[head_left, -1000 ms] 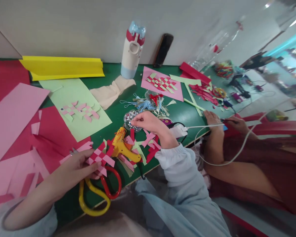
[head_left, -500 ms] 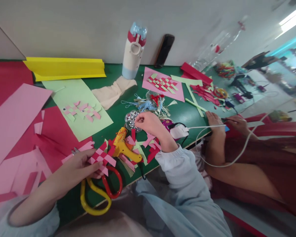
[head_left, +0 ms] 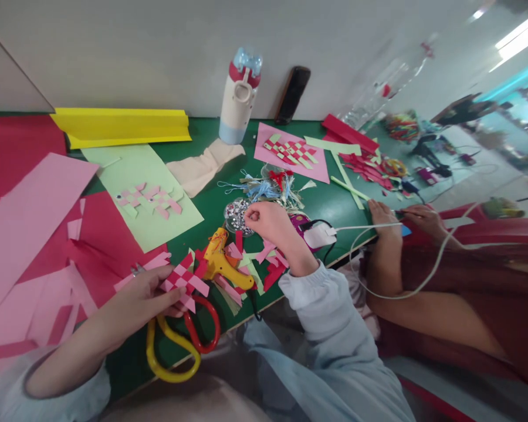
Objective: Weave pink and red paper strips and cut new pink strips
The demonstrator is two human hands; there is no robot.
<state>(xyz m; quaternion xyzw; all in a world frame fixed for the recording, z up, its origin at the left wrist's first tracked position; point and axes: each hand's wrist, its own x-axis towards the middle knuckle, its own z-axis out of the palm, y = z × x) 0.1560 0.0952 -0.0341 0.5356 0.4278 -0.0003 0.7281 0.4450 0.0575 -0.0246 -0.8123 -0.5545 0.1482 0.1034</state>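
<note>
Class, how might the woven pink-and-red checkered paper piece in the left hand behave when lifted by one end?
The woven paper piece is probably very light, being thin strips. Its checkered middle may stay fairly flat, since the strips interlace there. The free ends jutting beyond the weave would likely bend easily.

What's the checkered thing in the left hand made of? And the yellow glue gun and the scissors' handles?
The checkered piece in the left hand looks like matte paper: thin, flat strips woven together, with cut ends. The glue gun is probably hard, smooth plastic, in one even yellow. The scissors' handles look like glossy plastic, with shiny loops, though coated metal is possible.
</note>
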